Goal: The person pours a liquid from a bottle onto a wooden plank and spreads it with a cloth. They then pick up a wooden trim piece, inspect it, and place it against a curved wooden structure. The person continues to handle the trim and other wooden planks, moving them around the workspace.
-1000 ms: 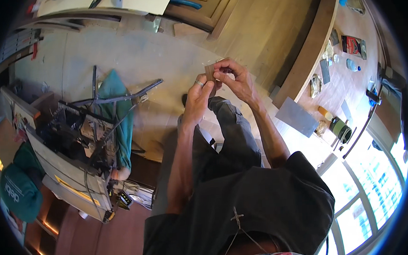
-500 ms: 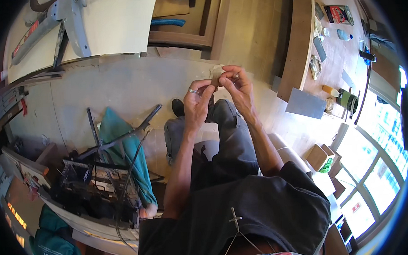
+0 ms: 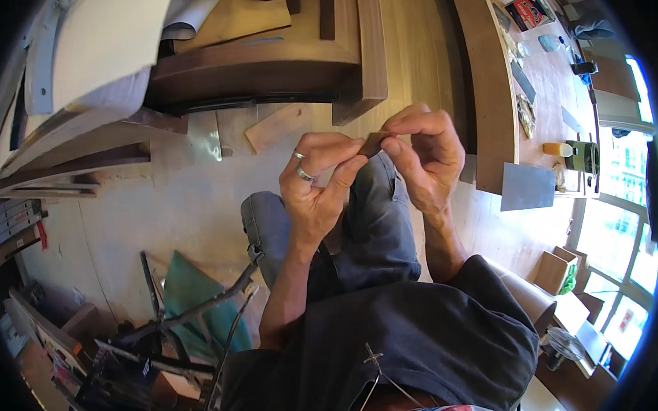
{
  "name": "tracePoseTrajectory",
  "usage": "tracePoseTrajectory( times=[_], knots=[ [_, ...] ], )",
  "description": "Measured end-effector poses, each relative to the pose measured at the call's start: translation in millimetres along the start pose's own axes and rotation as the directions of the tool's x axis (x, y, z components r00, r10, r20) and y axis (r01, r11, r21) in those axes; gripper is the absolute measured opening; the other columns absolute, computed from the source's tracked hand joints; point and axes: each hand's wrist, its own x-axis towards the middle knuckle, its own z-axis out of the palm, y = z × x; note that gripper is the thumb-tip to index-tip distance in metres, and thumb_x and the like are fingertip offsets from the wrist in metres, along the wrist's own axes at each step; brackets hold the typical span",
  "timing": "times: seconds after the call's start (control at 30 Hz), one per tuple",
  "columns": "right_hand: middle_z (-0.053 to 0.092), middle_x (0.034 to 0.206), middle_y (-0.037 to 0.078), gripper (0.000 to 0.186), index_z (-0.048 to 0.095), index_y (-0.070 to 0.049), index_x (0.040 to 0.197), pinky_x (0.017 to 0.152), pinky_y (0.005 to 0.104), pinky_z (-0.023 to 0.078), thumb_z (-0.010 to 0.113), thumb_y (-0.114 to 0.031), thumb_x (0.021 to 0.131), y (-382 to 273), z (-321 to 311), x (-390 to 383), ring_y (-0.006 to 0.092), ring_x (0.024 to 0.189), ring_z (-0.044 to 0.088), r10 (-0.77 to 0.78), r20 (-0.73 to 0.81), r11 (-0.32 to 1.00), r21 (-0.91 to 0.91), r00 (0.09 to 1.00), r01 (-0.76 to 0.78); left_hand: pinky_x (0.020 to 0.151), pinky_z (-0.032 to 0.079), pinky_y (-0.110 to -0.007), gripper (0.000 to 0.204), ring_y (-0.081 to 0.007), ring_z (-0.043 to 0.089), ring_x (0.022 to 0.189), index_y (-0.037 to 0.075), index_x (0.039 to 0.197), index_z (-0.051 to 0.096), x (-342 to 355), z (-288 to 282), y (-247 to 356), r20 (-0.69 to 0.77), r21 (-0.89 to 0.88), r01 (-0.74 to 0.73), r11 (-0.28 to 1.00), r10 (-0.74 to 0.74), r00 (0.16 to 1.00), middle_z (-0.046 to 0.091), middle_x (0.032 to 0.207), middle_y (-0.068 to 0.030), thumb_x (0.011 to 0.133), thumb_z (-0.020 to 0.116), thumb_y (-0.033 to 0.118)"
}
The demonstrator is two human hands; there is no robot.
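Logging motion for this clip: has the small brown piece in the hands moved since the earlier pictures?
Yes: the brown piece has moved forward, appearing closer to the wooden frame ahead.

Small brown piece [image 3: 372, 144], thin, flat-looking, roughly rectangular; material too small to tell. Held up between fingertips of left hand [image 3: 317, 178] and right hand [image 3: 431, 158], one end pinched by each. Lies slantwise in view, right end farther from body. Ends partly hidden by fingers. Pale edge showing near right fingertips.

Fingertips [image 3: 392, 148] partly hide the small brown piece [image 3: 372, 144].
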Motion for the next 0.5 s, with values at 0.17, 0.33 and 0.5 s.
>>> tracePoseTrajectory(
  times=[0.17,0.33,0.5],
  knots=[
    [0.067,0.09,0.007,0.019,0.064,0.0,0.098,0.08,0.0277,0.049,0.075,0.004,0.082,19,6,5,0.0148,0.086,0.061,-0.149,-0.044,0.987,-0.07,0.988,0.146,0.074,0.052,-0.023,0.023,-0.012,0.063,0.092,0.002,0.11,0.067,-6,11,-17,-0.137,-0.196,0.025,0.98,-0.053,0.989,0.063,0.102,-0.0059,0.088,0.075,0.001],
    [0.059,0.109,0.009,0.012,0.067,0.001,0.095,0.08,0.0267,0.049,0.074,0.0,0.085,28,9,9,0.012,0.089,0.057,-0.377,-0.072,0.923,-0.117,0.923,0.368,0.072,0.051,-0.022,0.018,-0.0105,0.061,0.089,0.002,0.107,0.066,1,10,-34,-0.128,-0.075,-0.218,0.973,0.208,0.97,0.061,0.103,-0.0049,0.09,0.073,0.003],
    [0.059,0.115,0.008,0.011,0.068,0.001,0.096,0.082,0.0267,0.05,0.073,-0.001,0.087,22,13,16,0.0117,0.094,0.059,-0.4,-0.128,0.917,-0.057,0.908,0.396,0.07,0.051,-0.021,0.015,-0.0089,0.06,0.086,0.002,0.106,0.067,6,16,-23,-0.167,-0.026,-0.228,0.973,0.221,0.961,0.062,0.096,-0.0034,0.092,0.071,0.003]
  ],
)
